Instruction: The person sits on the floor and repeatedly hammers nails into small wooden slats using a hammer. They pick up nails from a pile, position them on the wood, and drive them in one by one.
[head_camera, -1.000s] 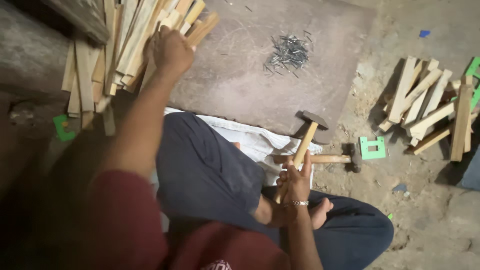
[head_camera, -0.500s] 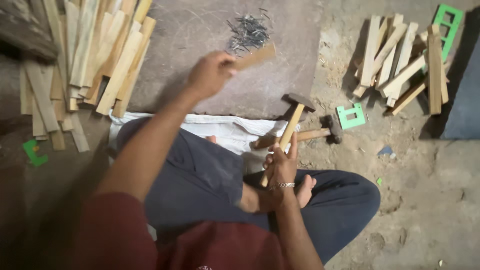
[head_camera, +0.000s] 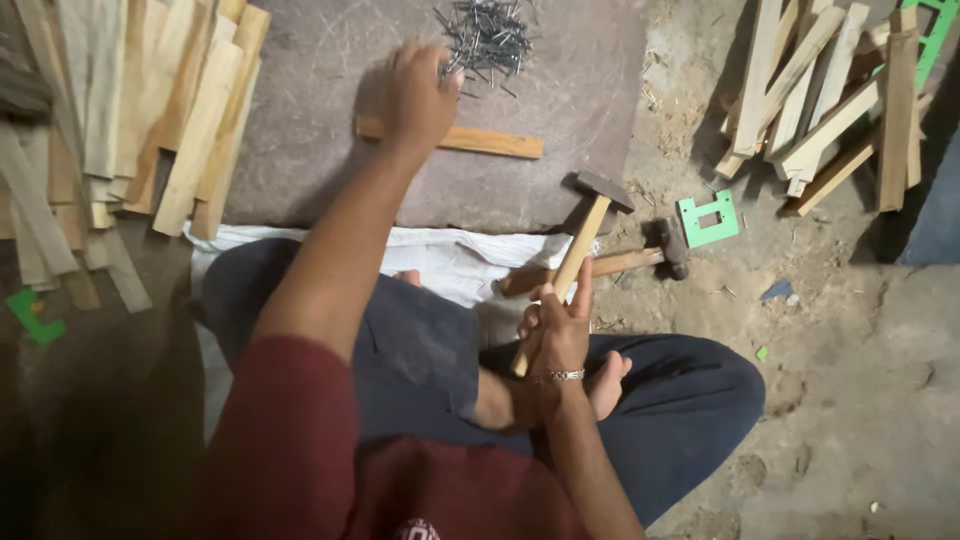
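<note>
The person sat cross-legged on the dirt floor, approx. centre of view. The left hand was stretched fwd over a flat grey stone slab, fingers curled downward, resting on the near end of one short pale wooden strip that lay flat on the slab. Whether the fingers actually pinched anything could not be told; fingertips lay just beside a loose pile of small dark metal nails at the slab's far edge. Nail qty: too many to count.

The right hand was closed loosely round the wooden handle of hammer no. 1, a dark-headed hammer, w/ the index finger extended along the shaft. The head was tilted up over the slab's near edge. Hammer no. 2, a second wooden-handled hammer, lay flat on the ground just behind the first, head to the right. Hammers total: 2.

A white cloth sheet lay under the legs, touching the slab's near edge.

Left side: one stack of pale wooden slats, count not determinable. Right side: a second heap of wooden slats, approx. a dozen, crossed. Green plastic brackets seen: a green rectangular bracket near hammer no. 2, one green frame at top right, one green piece at left.
</note>
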